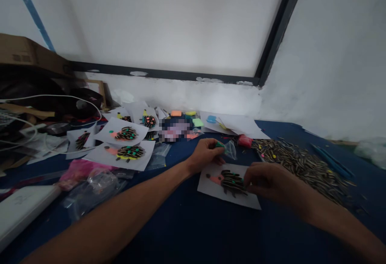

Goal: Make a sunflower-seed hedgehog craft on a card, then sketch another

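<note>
My left hand [205, 153] is closed on a lump of green modelling clay [220, 145], with a small clear plastic bag [230, 150] hanging off its fingertips. Below it, a white paper [208, 191] bears a hedgehog [232, 181] with a pinkish clay face and a body of striped sunflower seeds dotted with green clay. My right hand [267, 178] bends over the hedgehog's right end, fingertips together at the seeds. Whatever those fingers hold, if anything, is hidden.
A heap of sunflower seeds [304, 167] spreads at the right beside a blue pen-like object [331, 160]. Finished-looking hedgehog papers [141, 161] lie at the left, near plastic bags [96, 187] and a white box-like object [27, 211]. Clay blocks [198, 122] sit by the wall.
</note>
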The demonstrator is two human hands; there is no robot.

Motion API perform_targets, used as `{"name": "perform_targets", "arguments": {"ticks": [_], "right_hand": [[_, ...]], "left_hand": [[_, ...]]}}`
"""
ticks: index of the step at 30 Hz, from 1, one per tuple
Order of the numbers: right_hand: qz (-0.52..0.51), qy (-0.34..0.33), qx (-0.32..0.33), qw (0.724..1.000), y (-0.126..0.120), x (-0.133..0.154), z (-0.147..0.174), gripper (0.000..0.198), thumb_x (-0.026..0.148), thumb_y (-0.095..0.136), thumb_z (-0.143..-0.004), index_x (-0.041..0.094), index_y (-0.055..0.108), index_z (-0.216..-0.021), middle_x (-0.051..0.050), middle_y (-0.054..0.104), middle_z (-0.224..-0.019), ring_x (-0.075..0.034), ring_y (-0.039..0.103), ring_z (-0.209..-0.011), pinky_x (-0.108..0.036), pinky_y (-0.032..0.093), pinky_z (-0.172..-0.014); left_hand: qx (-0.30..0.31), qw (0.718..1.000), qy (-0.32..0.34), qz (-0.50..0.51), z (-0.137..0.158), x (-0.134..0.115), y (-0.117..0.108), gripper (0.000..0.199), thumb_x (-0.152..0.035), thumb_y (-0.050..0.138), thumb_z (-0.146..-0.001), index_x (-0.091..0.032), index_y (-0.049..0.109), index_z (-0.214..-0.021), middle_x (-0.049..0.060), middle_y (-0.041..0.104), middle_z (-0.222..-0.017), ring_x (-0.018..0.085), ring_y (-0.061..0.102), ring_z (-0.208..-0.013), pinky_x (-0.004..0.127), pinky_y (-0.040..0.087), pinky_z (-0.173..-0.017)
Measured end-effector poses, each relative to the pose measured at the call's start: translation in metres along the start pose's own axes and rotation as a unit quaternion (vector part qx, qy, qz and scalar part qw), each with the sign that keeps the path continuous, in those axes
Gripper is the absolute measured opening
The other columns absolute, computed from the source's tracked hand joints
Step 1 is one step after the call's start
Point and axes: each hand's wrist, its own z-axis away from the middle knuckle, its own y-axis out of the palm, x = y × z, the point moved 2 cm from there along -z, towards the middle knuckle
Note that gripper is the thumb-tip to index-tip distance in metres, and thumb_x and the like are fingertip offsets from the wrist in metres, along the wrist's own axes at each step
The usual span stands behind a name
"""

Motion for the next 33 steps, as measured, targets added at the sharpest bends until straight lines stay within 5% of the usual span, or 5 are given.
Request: {"name": "perform_targets", "arguments": {"ticks": [33], "right_hand": [[0.034, -0.002, 0.015, 0.999, 0.0042, 0.0026, -0.0021, 0.013, 0.017, 0.056, -0.076, 0.02, 0.068, -0.074, -0.002, 0.065, -0.068, -0.011, 0.055, -0.059, -0.021, 0.036, -0.054]], "left_hand": [[0.003, 1.0, -0.002, 0.011, -0.0008, 0.0007, 0.0002, 0.005, -0.008, 0.058, -0.082, -0.01, 0.054, -0.081, -0.002, 0.059, -0.06, 0.01, 0.061, -0.047, 0.018, 0.049, -0.045]]}}
